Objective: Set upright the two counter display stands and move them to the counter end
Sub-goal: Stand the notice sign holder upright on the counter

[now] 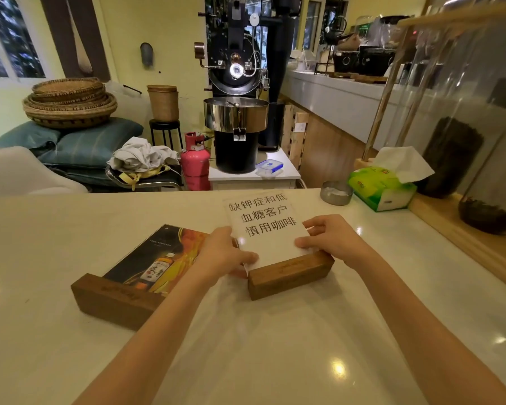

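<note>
Showing the head view: two bare hands grip the white-card display stand (268,229) near the centre of the pale, glossy counter (275,346). The left hand (225,252) clasps the card's left edge at 9 o'clock of the stand, thumb laid over the card face and fingers curled behind. The right hand (330,235) pinches the right edge at 3 o'clock, fingertips on the card front. The stand leans back, away from the viewer, its flat rectangular panel bearing large black printed characters; whether it rests fully on the counter cannot be told. Its base is a rectangular block of brown, grained wood (289,276), lying at 6 o'clock of both hands and just below them.

At 8 o'clock of the left hand, the second display stand (155,258) lies flat on its back, its glossy panel showing a bottle on a dark and orange ground; its matching wooden block (114,302) faces the viewer. The left wrist overlaps this panel's right edge.

At 1 o'clock of the right hand, well apart, stand a round metal dish (335,192) and a green tissue pack (381,188) with a white sheet drawn up.
</note>
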A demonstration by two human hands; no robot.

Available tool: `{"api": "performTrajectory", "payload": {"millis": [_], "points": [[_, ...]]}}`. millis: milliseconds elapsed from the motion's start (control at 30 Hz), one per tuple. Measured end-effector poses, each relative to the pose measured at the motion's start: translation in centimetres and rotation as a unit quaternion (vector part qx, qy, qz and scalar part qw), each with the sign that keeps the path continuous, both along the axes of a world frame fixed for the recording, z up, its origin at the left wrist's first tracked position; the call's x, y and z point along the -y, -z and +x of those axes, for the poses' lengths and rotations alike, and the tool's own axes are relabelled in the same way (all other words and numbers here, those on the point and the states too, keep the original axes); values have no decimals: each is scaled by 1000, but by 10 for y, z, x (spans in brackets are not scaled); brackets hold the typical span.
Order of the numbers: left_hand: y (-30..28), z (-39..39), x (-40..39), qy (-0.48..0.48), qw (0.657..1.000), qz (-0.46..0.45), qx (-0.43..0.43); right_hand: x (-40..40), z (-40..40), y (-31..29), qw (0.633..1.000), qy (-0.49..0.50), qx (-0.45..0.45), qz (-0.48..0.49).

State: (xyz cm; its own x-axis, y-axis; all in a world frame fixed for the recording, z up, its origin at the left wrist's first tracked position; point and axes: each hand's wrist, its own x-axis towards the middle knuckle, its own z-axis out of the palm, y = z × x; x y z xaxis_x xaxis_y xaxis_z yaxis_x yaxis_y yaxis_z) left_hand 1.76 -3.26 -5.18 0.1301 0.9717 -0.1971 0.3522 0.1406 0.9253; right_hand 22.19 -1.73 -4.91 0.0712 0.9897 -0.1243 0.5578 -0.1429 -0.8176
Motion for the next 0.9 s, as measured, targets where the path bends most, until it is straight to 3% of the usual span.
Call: {"api": "performTrajectory", "payload": {"millis": [267, 500, 900], "points": [[-11, -2, 2, -41, 987, 143, -51, -2, -6, 7, 991, 10, -83, 104], [-15, -1, 7, -52, 960, 246, -121, 4, -9, 3, 983, 17, -81, 167], [-18, -8, 10, 35, 947, 244, -208, 15, 6, -17, 987, -52, 22, 151]]}}
